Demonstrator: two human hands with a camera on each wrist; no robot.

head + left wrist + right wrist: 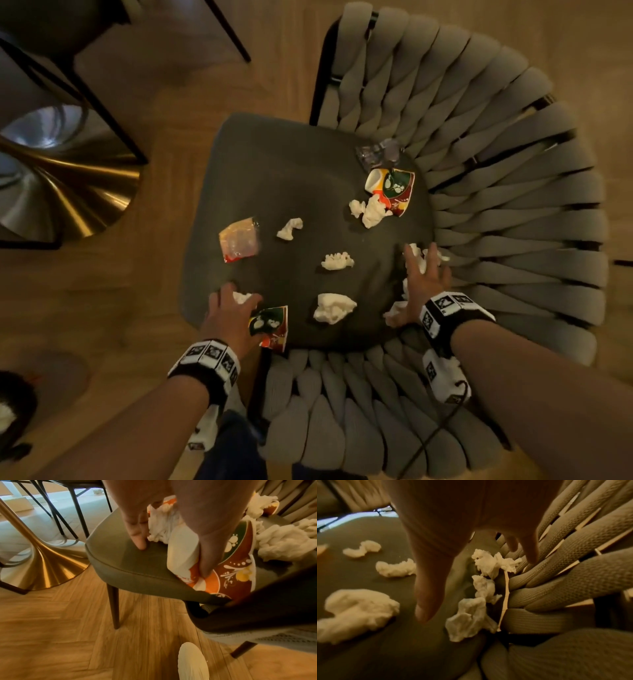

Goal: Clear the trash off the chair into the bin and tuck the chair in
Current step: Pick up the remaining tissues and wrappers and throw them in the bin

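The grey chair [513, 212] has a dark seat [291, 171] strewn with trash. At the seat's front left corner my left hand [238, 301] [171, 559] pinches a crumpled tissue [241, 297] [159, 524], its thumb pressing a crushed patterned paper cup [270, 325] [236, 566]. My right hand [424, 270] [476, 585] hovers open, fingers spread, over several tissues [394, 313] [467, 618] along the seat's right edge. More tissues [337, 262], an orange wrapper [239, 240], a second crushed cup [394, 186] and a clear plastic wrapper [378, 152] lie on the seat.
A gold pedestal table base [68, 192] [46, 566] stands left of the chair, with another chair's black legs [113, 113] beside it. A dark container [13, 411] with something white in it sits on the wooden floor at bottom left. My foot [192, 661] is by the chair leg.
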